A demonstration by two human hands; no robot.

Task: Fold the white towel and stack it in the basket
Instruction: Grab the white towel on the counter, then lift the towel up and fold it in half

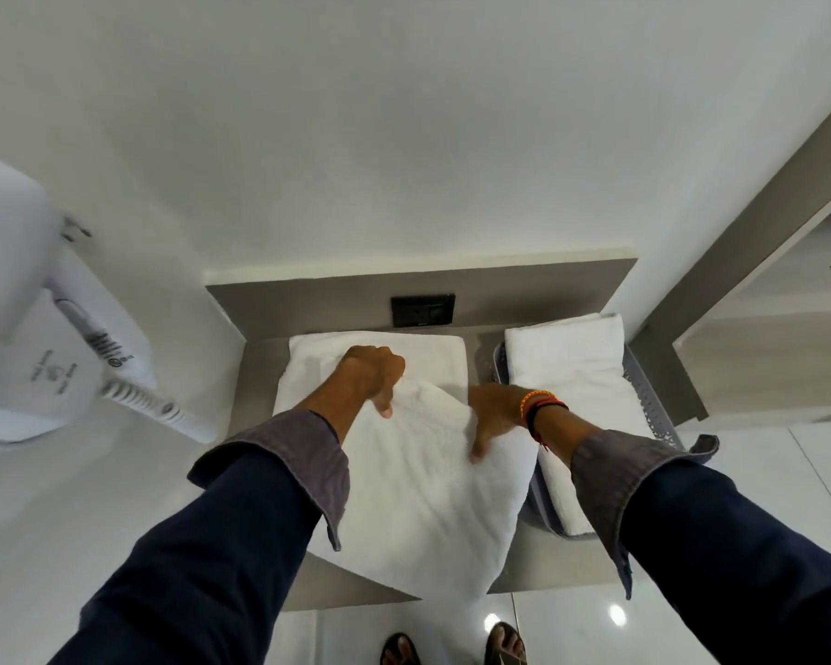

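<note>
Towel: I see the white towel [418,491] spread on the grey tabletop [543,568], left of the basket [653,415], its near part overhanging the edge.
Left hand [373,376]: fingers curled, gripping a fold.
Right hand [492,417]: pinching the same fold's right end.
Basket: holds folded towels [572,367].

Hidden and cut off

Your right hand [497,417] and sleeve cover part of the basket [656,415]; your sandals [452,647] are cropped below; the hair dryer [44,338] label is unreadable.
</note>
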